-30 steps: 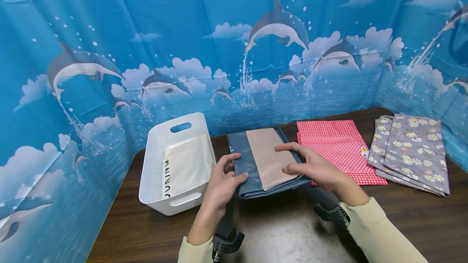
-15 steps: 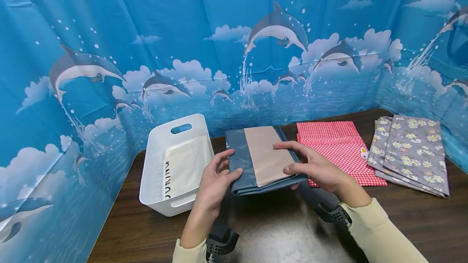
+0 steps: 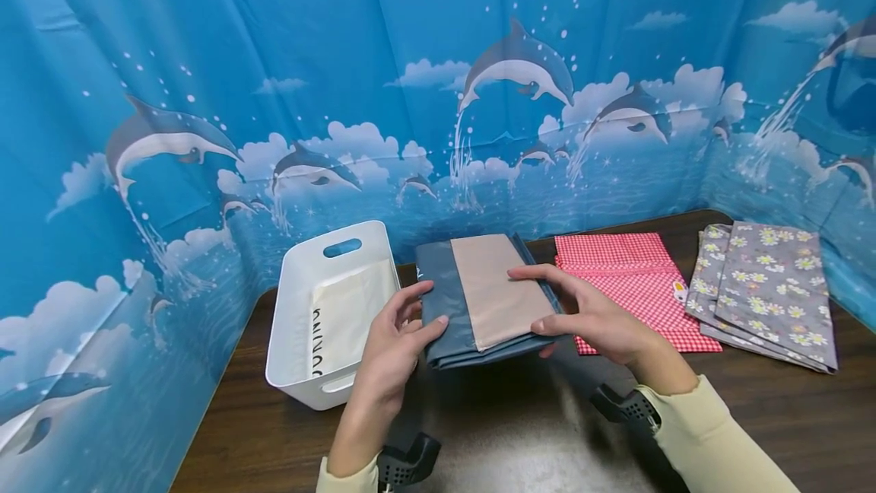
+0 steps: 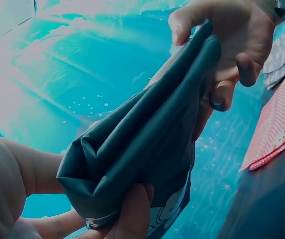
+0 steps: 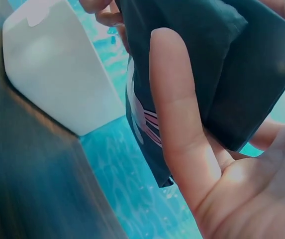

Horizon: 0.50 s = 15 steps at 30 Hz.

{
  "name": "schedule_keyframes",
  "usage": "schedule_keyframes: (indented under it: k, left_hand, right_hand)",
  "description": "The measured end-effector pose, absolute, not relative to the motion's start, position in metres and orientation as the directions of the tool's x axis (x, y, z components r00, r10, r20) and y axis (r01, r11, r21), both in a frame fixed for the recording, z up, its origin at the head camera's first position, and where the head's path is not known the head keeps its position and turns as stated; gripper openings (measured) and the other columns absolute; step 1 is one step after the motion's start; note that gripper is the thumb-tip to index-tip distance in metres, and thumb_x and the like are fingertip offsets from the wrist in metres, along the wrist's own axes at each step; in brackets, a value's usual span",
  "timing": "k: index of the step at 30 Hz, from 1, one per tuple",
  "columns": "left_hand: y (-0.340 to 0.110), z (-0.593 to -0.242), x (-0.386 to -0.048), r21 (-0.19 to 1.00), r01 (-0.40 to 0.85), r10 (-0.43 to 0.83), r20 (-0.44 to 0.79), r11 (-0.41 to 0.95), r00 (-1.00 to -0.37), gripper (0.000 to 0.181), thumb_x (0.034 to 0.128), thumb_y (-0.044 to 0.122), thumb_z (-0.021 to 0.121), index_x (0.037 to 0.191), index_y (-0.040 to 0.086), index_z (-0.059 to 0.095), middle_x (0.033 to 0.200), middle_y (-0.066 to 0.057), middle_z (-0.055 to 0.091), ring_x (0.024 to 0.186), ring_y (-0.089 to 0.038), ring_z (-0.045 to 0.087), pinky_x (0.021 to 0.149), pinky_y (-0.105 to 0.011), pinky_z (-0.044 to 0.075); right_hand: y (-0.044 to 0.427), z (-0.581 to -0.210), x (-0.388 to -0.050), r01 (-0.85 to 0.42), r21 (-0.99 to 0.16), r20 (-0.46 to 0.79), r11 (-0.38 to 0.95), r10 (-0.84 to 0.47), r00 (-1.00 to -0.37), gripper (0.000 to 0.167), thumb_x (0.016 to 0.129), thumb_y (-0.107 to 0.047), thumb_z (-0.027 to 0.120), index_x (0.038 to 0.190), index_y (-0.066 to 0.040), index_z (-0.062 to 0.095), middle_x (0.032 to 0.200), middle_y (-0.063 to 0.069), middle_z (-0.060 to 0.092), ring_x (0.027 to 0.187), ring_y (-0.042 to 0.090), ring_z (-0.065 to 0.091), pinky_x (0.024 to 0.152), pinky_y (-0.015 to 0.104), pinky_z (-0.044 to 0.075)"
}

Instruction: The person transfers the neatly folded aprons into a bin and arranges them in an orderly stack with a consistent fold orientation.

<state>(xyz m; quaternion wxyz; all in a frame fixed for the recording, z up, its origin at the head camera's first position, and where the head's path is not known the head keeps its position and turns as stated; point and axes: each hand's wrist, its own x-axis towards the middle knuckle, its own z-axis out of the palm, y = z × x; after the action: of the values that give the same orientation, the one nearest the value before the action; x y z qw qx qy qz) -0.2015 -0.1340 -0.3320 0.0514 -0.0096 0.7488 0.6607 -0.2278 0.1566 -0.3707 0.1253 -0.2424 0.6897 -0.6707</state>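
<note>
Between both hands I hold a folded dark blue apron with a beige panel on top, tilted above the table. My left hand pinches its left edge, thumb on top. My right hand grips the right side, thumb and a finger over the beige panel. In the left wrist view, the apron's thick folded layers face the camera, with part of a white print below. In the right wrist view, a finger lies along the apron's dark underside, and a pink-and-white print shows beside it.
A white bin with handle cutouts stands at left, holding a folded cream cloth with black lettering. At right lie a folded red gingham cloth and grey daisy-print cloths on the dark table. A dolphin-print curtain hangs behind.
Both hands keep their hold on the apron. It has shifted slightly left, the left hand moving with it. The head view has tipped up a little.
</note>
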Motion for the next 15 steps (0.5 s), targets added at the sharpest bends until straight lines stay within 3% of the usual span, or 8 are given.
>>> schedule_keyframes:
  k: [9,15]
  left_hand:
    - [-0.141,-0.329,-0.201,0.987,-0.058,0.049,-0.066,0.151,-0.997,0.055,0.0994,0.010,0.074,0.152,0.014,0.058,0.150,-0.018,0.055,0.101,-0.019,0.071,0.088,-0.028,0.054]
    - [-0.148,-0.322,-0.197,0.980,-0.024,0.069,-0.038,0.198,-0.997,0.056,0.0990,0.013,0.076,0.152,0.016,0.058,0.150,-0.017,0.058,0.111,-0.022,0.073,0.093,-0.030,0.054]
  right_hand:
    - [0.153,-0.367,-0.224,-0.179,-0.983,0.171,-0.032,-0.511,-0.843,0.074,0.096,-0.005,0.076,0.162,-0.006,0.041,0.163,0.025,0.033,0.118,0.036,0.063,0.076,0.053,0.066]
    - [0.151,-0.361,-0.220,-0.172,-0.985,0.159,-0.020,-0.495,-0.854,0.076,0.094,-0.005,0.079,0.161,-0.009,0.044,0.163,0.023,0.034,0.122,0.037,0.059,0.079,0.054,0.066]
